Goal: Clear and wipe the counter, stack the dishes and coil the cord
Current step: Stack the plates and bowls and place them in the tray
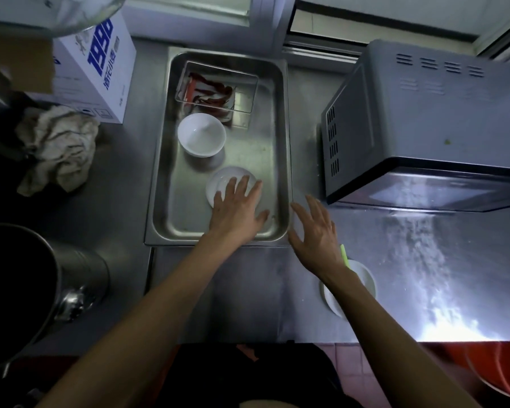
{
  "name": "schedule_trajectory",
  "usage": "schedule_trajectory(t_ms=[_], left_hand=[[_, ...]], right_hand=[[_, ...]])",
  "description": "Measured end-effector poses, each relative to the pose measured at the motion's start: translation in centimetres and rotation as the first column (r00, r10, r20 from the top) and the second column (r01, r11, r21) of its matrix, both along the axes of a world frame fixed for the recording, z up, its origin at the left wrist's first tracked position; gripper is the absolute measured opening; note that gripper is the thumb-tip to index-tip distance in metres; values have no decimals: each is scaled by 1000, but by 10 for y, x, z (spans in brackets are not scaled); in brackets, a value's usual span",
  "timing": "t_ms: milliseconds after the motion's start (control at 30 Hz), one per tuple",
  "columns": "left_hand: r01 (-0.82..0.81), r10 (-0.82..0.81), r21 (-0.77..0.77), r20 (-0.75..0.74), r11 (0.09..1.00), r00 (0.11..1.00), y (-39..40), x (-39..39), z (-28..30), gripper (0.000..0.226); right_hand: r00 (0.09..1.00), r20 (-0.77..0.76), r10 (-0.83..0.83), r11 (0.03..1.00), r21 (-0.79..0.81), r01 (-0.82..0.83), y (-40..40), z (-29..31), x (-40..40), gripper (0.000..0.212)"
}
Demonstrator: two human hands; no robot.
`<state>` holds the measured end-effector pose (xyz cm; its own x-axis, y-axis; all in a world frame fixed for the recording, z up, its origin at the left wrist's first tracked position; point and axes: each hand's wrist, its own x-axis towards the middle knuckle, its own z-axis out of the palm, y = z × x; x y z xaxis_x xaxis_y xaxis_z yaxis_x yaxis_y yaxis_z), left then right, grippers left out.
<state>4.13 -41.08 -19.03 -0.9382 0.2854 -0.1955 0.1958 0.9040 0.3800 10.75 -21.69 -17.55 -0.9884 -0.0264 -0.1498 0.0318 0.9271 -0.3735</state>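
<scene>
Left hand (237, 209): frame centre, fingers spread flat over saucer (223, 179) in tray (281, 142); grips nothing.
Right hand (317, 231): just right of tray, fingers splayed, empty.
Bowl (201, 134): upright, mid-tray.

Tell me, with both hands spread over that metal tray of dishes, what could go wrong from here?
Two things, probably. The left hand lies flat across the small white plate in the steel tray; lifted with straight fingers, the plate could slip and knock the white bowl beside it. The right forearm passes over another plate with a green utensil on the counter, so pulling back might sweep them.
</scene>
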Motion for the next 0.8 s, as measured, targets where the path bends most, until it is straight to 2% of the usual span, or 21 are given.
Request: schedule_trajectory(t_ms=[167,467,567,800], left_hand=[[52,-53,-16,-9,999,999,21,20,18,71],[161,-170,-81,-128,984,977,94,71,33,63],[216,-229,-85,-185,973,956,126,97,35,58],[252,-267,-119,-145,961,953,167,155,19,52]], right_hand=[[999,-14,-42,999,-8,42,29,4,17,59],[991,-4,-133,989,-68,132,100,0,77,56],[992,3,-126,991,-40,126,129,-11,103,55],[995,61,-84,996,-32,86,167,-28,152,59]])
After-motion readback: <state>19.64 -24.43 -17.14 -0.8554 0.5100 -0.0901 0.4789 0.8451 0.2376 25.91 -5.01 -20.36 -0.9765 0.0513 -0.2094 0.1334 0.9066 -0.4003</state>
